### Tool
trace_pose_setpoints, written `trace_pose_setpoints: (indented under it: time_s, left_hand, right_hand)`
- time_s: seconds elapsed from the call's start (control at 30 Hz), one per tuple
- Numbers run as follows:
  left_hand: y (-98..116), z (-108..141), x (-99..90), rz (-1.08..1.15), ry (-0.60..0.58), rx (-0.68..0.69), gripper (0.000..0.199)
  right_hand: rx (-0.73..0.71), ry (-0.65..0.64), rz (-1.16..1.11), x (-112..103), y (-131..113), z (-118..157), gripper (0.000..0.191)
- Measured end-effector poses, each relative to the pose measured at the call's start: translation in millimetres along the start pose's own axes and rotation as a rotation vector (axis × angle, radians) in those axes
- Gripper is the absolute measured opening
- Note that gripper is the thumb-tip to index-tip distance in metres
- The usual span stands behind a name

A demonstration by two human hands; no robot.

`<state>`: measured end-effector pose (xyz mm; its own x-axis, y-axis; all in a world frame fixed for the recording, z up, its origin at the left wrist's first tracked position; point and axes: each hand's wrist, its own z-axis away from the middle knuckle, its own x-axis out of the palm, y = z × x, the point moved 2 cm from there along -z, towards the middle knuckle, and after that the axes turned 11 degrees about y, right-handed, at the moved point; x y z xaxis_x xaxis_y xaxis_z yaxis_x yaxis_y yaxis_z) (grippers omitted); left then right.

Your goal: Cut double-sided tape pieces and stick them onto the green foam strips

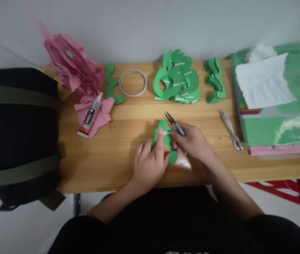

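A green paper cutout (172,159) with a curved outline lies on the wooden table in front of me. My left hand (152,160) rests on its left side, index finger stretched out and pressing beside a short white strip (167,133). From the right, my right hand (189,139) holds small scissors (175,124), their dark blades pointing up and left over the cutout's top edge. The thumb and fingertips of that hand are at the right end of the strip. Part of the cutout is hidden under my hands.
Behind are pink paper (70,63), a glue tube (89,118), a tape roll (133,83), green cutouts with white strips (177,79) and stacked green shapes (215,81). A pen (230,128) and green packets (279,130) lie right; a black bag (20,134) stands left.
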<state>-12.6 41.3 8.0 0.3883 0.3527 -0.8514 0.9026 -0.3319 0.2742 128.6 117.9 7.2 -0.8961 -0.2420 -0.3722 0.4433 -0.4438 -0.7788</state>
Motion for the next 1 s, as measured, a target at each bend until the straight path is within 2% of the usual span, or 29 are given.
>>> trace_pose_setpoints:
  time_s: [0.33, 0.57, 0.73, 1.0]
  left_hand:
    - [-0.2, 0.8, 1.6, 0.009, 0.02, 0.003, 0.087]
    - [0.4, -1.0, 0.2, 0.004, 0.035, 0.011, 0.088]
    - [0.8, -1.5, -0.1, -0.004, 0.031, 0.006, 0.086]
    - [2.2, -0.4, -0.2, -0.03, -0.019, -0.006, 0.085]
  right_hand:
    - [-0.088, 0.167, 0.16, 5.0, -2.2, 3.2, 0.017]
    - [-0.099, 0.19, 0.207, 5.5, -5.5, 1.9, 0.023]
    - [-0.085, 0.217, 0.345, 2.7, -8.2, -2.2, 0.032]
    - [-0.063, 0.207, 0.565, 3.0, -17.1, -7.8, 0.032]
